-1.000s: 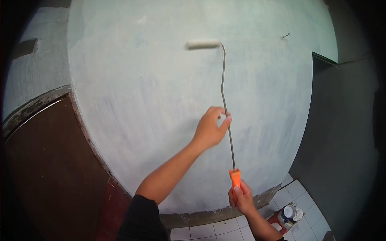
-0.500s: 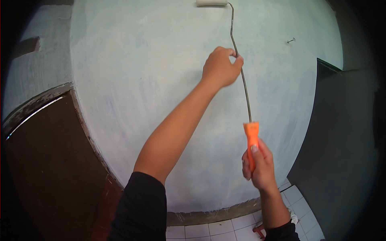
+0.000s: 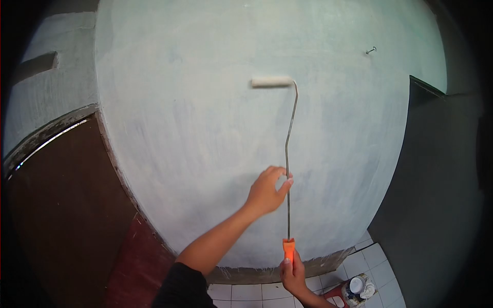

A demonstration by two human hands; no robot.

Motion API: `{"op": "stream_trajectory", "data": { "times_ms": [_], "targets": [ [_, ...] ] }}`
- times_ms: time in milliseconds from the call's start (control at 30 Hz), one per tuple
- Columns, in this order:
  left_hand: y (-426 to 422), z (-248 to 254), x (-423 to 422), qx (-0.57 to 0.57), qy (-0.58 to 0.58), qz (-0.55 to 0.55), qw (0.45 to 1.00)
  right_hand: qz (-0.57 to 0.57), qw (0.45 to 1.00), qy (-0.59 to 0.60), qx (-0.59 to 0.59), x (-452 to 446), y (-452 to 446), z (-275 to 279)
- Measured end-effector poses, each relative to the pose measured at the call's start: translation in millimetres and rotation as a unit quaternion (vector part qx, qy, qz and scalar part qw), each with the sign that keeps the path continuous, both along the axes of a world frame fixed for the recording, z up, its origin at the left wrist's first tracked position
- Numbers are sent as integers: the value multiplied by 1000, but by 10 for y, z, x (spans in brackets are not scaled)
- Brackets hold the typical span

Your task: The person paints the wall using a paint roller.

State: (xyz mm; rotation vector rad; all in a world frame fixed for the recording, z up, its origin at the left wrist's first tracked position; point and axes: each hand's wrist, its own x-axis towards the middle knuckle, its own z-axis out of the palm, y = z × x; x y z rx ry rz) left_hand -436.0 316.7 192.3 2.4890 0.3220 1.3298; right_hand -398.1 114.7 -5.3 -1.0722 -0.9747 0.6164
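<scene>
A paint roller (image 3: 272,82) with a whitish sleeve lies against the pale wall (image 3: 205,128), its bent metal rod running down to an orange handle. Around that handle my right hand (image 3: 294,274) is closed, low in the view, with the thumb along its front. My left hand (image 3: 267,191) pinches the rod partway up between thumb and fingers. The wall has uneven whitish, bluish and greenish patches.
A metal hook (image 3: 371,50) sticks out of the wall at upper right. Brown door (image 3: 61,205) at left, dark grey wall (image 3: 436,169) at right. Paint cans (image 3: 357,287) stand by a red stool (image 3: 334,296) on white floor tiles (image 3: 246,293).
The roller has come down the wall from the top edge, and both hands have moved down with it, still gripping rod and handle. The paint cans have come into view.
</scene>
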Motion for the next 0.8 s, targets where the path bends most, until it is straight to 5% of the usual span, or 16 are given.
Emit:
{"op": "stream_trajectory", "data": {
  "times_ms": [100,167,500,667,800],
  "targets": [
    [-181,-31,-43,-57,-5,53,997,15,1000,9,5,-32,2,-74],
    [-58,277,19,27,-42,56,997,2,998,-7,55,6,126,178],
    [155,2699,366,-8,-81,153,985,45,995,-19,86,286,436,2616],
    [158,2405,328,31,-41,143,988,30,995,-38,84,318,357,2315],
    [297,987,256,27,-30,116,992,-27,996,-78,27,211,194,981]
  ]
}}
